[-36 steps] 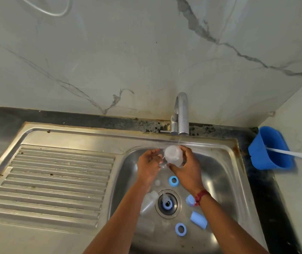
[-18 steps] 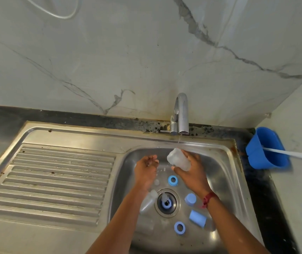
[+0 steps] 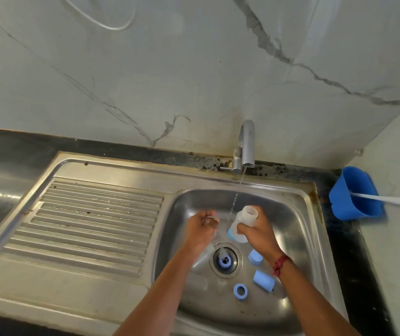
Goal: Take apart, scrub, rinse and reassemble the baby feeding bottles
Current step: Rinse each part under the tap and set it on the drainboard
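Note:
My right hand (image 3: 259, 232) grips a translucent bottle body (image 3: 246, 220) over the steel sink (image 3: 293, 214), its open mouth tilted up, just right of the thin water stream (image 3: 236, 195). My left hand (image 3: 200, 230) hovers to the left of it with curled fingers; whether it holds something small is unclear. A second clear bottle (image 3: 202, 259) lies under my left forearm. On the basin floor lie a blue ring with a teat on the drain (image 3: 224, 260), two blue caps (image 3: 255, 257) (image 3: 263, 280), a blue ring (image 3: 240, 291) and another ring (image 3: 230, 234) partly hidden behind the held bottle.
The tap (image 3: 247, 144) runs at the back of the basin. A ribbed drainboard (image 3: 92, 221) lies on the left. At the right, on the dark counter, a blue container (image 3: 354, 197) holds a white-handled tool (image 3: 385, 199).
My left hand has come off the bottle and drawn left. My right hand has lowered the bottle and turned its mouth upward beside the stream.

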`<control>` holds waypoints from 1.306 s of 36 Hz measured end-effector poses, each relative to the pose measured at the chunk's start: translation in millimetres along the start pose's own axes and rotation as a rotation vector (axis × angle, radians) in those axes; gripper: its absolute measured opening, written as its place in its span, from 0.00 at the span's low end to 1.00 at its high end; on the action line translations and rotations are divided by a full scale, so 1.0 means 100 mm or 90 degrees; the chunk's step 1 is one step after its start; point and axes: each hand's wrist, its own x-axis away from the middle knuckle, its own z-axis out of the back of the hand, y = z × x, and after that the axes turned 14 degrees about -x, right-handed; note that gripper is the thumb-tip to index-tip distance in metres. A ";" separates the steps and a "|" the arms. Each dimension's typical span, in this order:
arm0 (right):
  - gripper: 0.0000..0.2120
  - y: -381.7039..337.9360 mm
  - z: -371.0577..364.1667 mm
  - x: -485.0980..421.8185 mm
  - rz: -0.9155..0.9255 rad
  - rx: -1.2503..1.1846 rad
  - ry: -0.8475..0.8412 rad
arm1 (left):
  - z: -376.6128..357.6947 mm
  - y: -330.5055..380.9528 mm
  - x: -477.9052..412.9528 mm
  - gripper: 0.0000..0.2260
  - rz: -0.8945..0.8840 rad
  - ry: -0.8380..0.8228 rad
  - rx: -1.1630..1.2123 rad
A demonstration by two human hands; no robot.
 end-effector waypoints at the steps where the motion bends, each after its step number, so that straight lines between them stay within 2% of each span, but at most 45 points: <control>1: 0.24 0.01 -0.01 0.03 -0.014 0.002 -0.013 | 0.00 0.00 0.04 0.10 -0.009 0.002 -0.003; 7: 0.27 0.04 -0.01 0.14 -0.037 0.058 -0.061 | 0.00 0.01 0.18 0.11 -0.039 0.026 0.011; 13: 0.18 -0.06 -0.07 0.18 0.014 0.057 -0.077 | 0.09 -0.04 0.26 0.12 -0.001 0.055 0.036; 15: 0.19 -0.12 -0.15 0.20 0.033 0.054 -0.086 | 0.16 -0.05 0.28 0.11 0.005 0.032 0.040; 20: 0.29 -0.26 -0.40 0.28 0.091 0.056 -0.057 | 0.34 -0.10 0.25 0.08 0.007 -0.001 0.086; 25: 0.28 -0.34 -0.62 0.31 0.109 0.029 -0.068 | 0.56 -0.11 0.24 0.07 0.040 -0.057 0.172; 30: 0.27 -0.42 -0.87 0.25 0.123 0.084 -0.044 | 0.85 -0.16 0.15 0.04 0.063 -0.095 0.071; 32: 0.29 -0.48 -1.00 0.21 0.149 0.114 -0.025 | 0.99 -0.18 0.05 0.06 0.076 -0.057 0.054; 38: 0.28 -0.63 -1.58 -0.04 0.175 0.139 -0.094 | 1.64 -0.32 -0.29 0.10 0.044 0.115 0.246; 43: 0.29 -0.64 -2.00 -0.22 0.199 0.172 -0.154 | 2.03 -0.59 -0.53 0.05 0.015 0.335 0.195; 47: 0.30 -0.67 -2.27 -0.33 0.210 0.206 -0.199 | 2.17 -0.55 -0.55 0.08 0.005 0.393 0.245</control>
